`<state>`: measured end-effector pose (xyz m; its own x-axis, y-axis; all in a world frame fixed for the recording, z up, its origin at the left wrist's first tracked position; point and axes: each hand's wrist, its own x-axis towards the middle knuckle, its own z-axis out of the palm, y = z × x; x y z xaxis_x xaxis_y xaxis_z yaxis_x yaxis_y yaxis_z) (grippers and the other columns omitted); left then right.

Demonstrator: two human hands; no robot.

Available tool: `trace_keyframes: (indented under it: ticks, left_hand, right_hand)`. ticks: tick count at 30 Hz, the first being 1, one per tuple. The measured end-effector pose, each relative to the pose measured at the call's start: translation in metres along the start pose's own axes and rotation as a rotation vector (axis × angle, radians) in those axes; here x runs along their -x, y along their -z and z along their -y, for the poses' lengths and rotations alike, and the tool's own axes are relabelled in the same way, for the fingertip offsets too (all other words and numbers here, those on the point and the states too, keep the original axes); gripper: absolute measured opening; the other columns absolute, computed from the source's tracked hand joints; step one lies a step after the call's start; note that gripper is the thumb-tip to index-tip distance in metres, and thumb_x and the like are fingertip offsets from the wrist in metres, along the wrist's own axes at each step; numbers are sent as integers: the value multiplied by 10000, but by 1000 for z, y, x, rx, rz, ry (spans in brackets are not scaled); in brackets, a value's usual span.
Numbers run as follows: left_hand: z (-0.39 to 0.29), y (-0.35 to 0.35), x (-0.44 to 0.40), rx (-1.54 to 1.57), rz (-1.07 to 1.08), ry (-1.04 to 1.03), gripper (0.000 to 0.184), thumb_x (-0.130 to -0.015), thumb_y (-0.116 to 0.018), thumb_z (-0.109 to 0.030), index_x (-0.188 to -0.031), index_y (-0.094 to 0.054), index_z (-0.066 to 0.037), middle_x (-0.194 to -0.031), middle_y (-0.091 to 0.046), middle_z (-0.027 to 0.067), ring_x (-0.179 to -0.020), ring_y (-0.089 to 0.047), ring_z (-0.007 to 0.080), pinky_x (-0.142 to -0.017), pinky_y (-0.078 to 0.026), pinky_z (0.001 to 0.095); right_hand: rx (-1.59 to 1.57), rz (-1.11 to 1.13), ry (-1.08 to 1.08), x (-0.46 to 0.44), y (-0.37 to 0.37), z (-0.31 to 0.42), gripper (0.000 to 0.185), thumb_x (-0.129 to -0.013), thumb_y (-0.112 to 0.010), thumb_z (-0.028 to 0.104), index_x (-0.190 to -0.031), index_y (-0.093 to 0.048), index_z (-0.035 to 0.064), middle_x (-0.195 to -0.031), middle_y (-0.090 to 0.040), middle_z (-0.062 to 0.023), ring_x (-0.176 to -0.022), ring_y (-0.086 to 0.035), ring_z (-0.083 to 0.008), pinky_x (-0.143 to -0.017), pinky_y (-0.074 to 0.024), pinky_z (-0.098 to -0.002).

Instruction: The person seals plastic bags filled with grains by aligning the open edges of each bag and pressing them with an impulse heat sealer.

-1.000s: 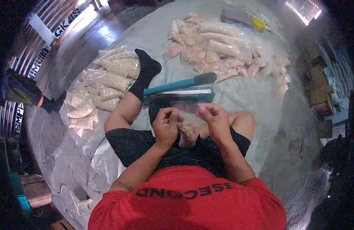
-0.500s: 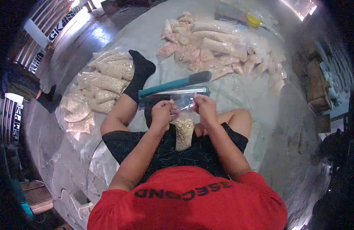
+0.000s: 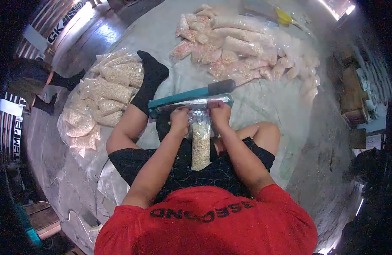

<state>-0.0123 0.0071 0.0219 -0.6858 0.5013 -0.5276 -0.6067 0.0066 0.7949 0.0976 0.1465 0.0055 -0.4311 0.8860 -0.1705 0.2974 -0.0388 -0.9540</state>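
Note:
Between my legs is a clear plastic bag [image 3: 200, 146] filled with pale, bean-like pieces. My left hand [image 3: 179, 119] is closed, pinching the left corner of its unfilled top. The right corner is pinched by my right hand [image 3: 220, 114], also closed. I hold the top stretched flat against the front of a teal hand-lever bag sealer [image 3: 191, 97]. The sealer's arm is raised, and its dark handle end points right. Whether the bag's edge lies on the sealing strip is hard to make out.
Several filled bags [image 3: 113, 87] lie in a pile on the left, beside my black-socked foot [image 3: 152, 68]. A larger heap of filled bags [image 3: 242, 44] spreads across the sheet [image 3: 255, 106] ahead. Another person's feet [image 3: 56, 87] show at far left. Wooden boxes [image 3: 353, 95] stand at right.
Both hands have moved forward, bringing the bag's top to the sealer. The bag's top is now drawn out straight. At far left, the other person's legs have come further into view.

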Motion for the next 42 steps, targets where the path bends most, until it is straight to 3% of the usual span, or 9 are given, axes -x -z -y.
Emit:
trace_keyframes:
  ticks: [14,18,24,28,30,33,37,39,42]
  left_hand:
    - [12,-8,15,235,85,-41,254,-1038,-517,-228,-1119,-635,-18,-1018,-696,109,-906,-680,233,-807,-558,393]
    - [12,-8,17,260,164,127,255,-1032,-502,-211,-1151,-617,-16,-1020,-685,117,-939,-674,251,-830,-560,404]
    - [9,-11,17,293,151,4,204,-1013,-533,-152,-1090,-637,5,-1029,-679,131,-946,-672,269,-849,-561,413]
    - [11,-14,11,265,31,22,185,-1001,-541,-118,-1061,-651,18,-1027,-685,134,-934,-674,271,-853,-560,413]
    - [22,-5,-2,205,59,-17,171,-988,-536,-89,-1075,-639,15,-1010,-686,139,-863,-696,263,-732,-581,391]
    - [14,-12,1,213,-9,28,167,-957,-539,-55,-1058,-652,14,-983,-689,133,-836,-689,251,-703,-577,390]
    - [10,-13,5,235,-4,-31,193,-994,-565,-146,-1017,-665,18,-989,-701,142,-907,-679,267,-808,-566,420]
    - [15,-9,4,166,33,-32,140,-972,-598,-112,-997,-664,9,-941,-690,129,-812,-682,249,-684,-573,386]
    - [23,-8,1,233,40,0,139,-984,-605,-123,-965,-653,6,-921,-683,128,-789,-682,249,-665,-572,393]
  right_hand:
    - [217,-126,184,13,4,32,195,-850,-772,187,-902,-766,-1,-769,-733,-72,-676,-646,-119,-635,-503,-289]
    - [135,-91,158,11,1,25,209,-858,-768,205,-899,-764,0,-760,-730,-73,-679,-648,-122,-632,-502,-291]
    - [12,-91,204,7,-4,13,211,-852,-773,209,-892,-748,3,-749,-722,-83,-674,-653,-130,-631,-510,-292]
    - [177,-171,321,4,-4,8,173,-849,-775,180,-884,-745,14,-729,-706,-76,-660,-639,-130,-640,-516,-295]
    - [192,-189,333,6,-4,12,162,-855,-769,177,-862,-744,18,-718,-702,-76,-653,-638,-140,-642,-519,-303]
    - [115,-107,260,14,5,29,193,-871,-757,182,-950,-717,11,-748,-694,-81,-671,-637,-161,-669,-527,-312]
    - [44,-376,261,24,32,73,250,-878,-755,205,-1070,-671,69,-1107,-636,-164,-1018,-631,-287,-871,-490,-390]
    - [277,-551,912,32,53,107,311,-850,-775,218,-1118,-684,90,-1208,-611,-136,-1132,-571,-303,-969,-434,-435]
    - [576,-299,1050,25,64,141,316,-836,-776,224,-1118,-708,97,-1196,-638,-100,-1150,-560,-325,-1010,-406,-470]
